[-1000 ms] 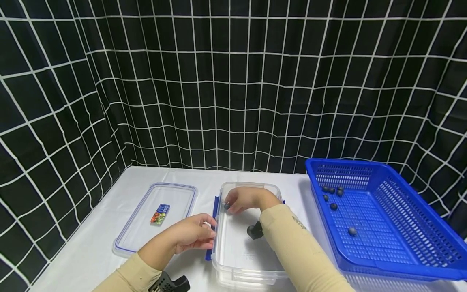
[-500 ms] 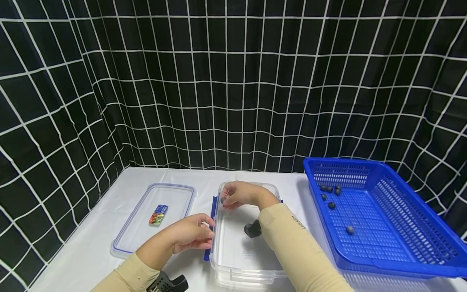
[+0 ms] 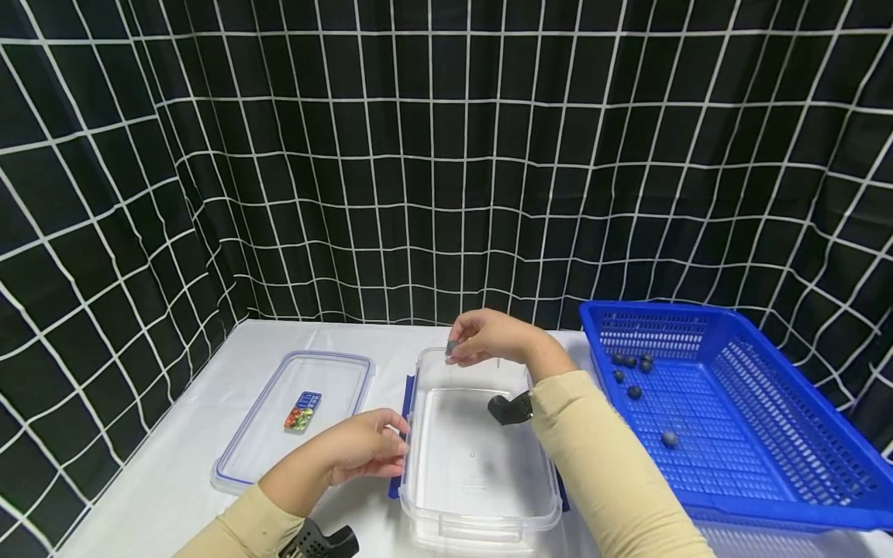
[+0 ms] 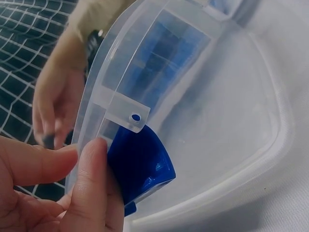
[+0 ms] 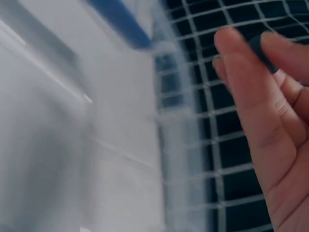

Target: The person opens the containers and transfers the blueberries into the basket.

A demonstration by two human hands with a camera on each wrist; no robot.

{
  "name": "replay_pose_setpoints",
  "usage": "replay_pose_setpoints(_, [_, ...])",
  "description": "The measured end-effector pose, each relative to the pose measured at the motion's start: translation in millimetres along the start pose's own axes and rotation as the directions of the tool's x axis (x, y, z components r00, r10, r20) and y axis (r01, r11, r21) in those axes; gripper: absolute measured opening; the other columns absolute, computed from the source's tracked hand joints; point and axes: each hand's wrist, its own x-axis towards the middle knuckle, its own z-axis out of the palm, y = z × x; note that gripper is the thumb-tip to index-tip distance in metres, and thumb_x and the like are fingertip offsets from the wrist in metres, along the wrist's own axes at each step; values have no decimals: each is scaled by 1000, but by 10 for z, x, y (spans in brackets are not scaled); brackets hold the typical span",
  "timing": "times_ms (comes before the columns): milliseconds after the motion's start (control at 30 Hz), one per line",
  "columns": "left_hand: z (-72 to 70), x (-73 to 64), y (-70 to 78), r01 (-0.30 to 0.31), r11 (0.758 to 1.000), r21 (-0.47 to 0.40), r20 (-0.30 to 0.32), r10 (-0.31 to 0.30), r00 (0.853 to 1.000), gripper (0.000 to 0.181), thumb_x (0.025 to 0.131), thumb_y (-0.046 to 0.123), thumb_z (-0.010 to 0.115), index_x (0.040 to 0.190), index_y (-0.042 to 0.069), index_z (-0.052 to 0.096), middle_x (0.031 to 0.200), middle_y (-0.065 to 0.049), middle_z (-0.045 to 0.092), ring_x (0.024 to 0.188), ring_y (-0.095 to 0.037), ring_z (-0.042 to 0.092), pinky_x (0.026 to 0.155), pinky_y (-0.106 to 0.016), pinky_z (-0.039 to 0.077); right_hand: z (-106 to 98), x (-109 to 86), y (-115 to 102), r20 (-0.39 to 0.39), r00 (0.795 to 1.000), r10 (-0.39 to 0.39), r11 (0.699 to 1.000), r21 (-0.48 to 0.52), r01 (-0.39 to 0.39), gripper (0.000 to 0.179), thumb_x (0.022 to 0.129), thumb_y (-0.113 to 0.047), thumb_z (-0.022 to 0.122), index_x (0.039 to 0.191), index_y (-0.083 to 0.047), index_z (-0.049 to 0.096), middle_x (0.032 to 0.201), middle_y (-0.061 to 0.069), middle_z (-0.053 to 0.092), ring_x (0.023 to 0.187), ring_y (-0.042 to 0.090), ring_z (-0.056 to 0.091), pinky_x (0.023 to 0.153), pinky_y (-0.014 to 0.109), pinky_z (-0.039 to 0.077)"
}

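Between the fingertips of my right hand (image 3: pixel 491 338) is a small dark blueberry (image 3: pixel 452 348), held above the far end of a clear plastic food container (image 3: pixel 481 523). The right wrist view shows the same blueberry (image 5: pixel 263 54) pinched by thumb and finger. My left hand (image 3: pixel 370 448) holds the container's left side, by a blue side latch (image 3: pixel 406 395). Close up in the left wrist view, thumb and fingers meet at the container's wall beside the hanging latch (image 4: pixel 145 159). Several more blueberries (image 3: pixel 634 392) lie in a blue basket (image 3: pixel 705 508) on the right.
The container's clear lid (image 3: pixel 268 446), edged in blue and bearing a picture label (image 3: pixel 303 411), lies flat at the left. A white cloth covers the table (image 3: pixel 188 442). Behind it hangs a black curtain (image 3: pixel 446 178) with white grid lines.
My right hand, with the blueberry pinched, has lifted from inside the container's far left corner and moved up and slightly right, over its far end. The left hand keeps its place.
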Motion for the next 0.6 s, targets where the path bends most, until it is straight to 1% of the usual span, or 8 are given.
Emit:
replay_pose_setpoints(133, [4, 4, 1, -2, 1000, 8, -16, 3, 1000, 33, 84, -3, 55, 114, -5, 41, 80, -9, 53, 66, -15, 58, 64, -23, 58, -332, -228, -77, -42, 999, -22, 999, -45, 20, 16, 83, 4, 58, 97, 7, 51, 92, 17, 64, 89, 23, 65, 81, 36, 55])
replay_pose_setpoints(267, [17, 3, 1, -1, 1000, 9, -21, 1, 1000, 32, 84, -4, 55, 113, -5, 41, 80, -9, 52, 66, -15, 58, 65, -23, 58, -685, -551, -74, -113, 993, -18, 997, -71, 10, 20, 83, 3, 60, 99, 9, 50, 95, 18, 63, 91, 25, 64, 82, 37, 55])
replay_pose_setpoints(433, [19, 1, -3, 1, 1000, 13, -17, -1, 1000, 32, 84, -4, 55, 113, -4, 42, 79, -8, 52, 66, -15, 58, 64, -23, 58, -1079, -995, 62, -229, 973, 19, 988, -148, -54, 25, 84, -5, 62, 102, 6, 50, 98, 17, 63, 94, 27, 64, 82, 38, 55])
replay_pose_setpoints(500, [17, 0, -1, 2, 1000, 11, -13, -2, 1000, 32, 84, -3, 55, 113, -4, 42, 78, -8, 52, 66, -14, 58, 63, -22, 57, -1211, -1151, 150, -261, 965, 29, 985, -157, -72, 26, 85, -7, 63, 104, 6, 50, 99, 17, 63, 95, 28, 63, 83, 39, 55])
replay_pose_setpoints(600, [14, -1, 3, 2, 1000, 9, -6, -2, 1000, 31, 84, -3, 55, 113, -4, 42, 78, -9, 53, 65, -14, 58, 62, -21, 57, -1369, -1351, 285, -296, 954, 38, 986, -143, -84, 28, 85, -7, 62, 105, 8, 50, 98, 18, 63, 95, 30, 62, 82, 38, 55])
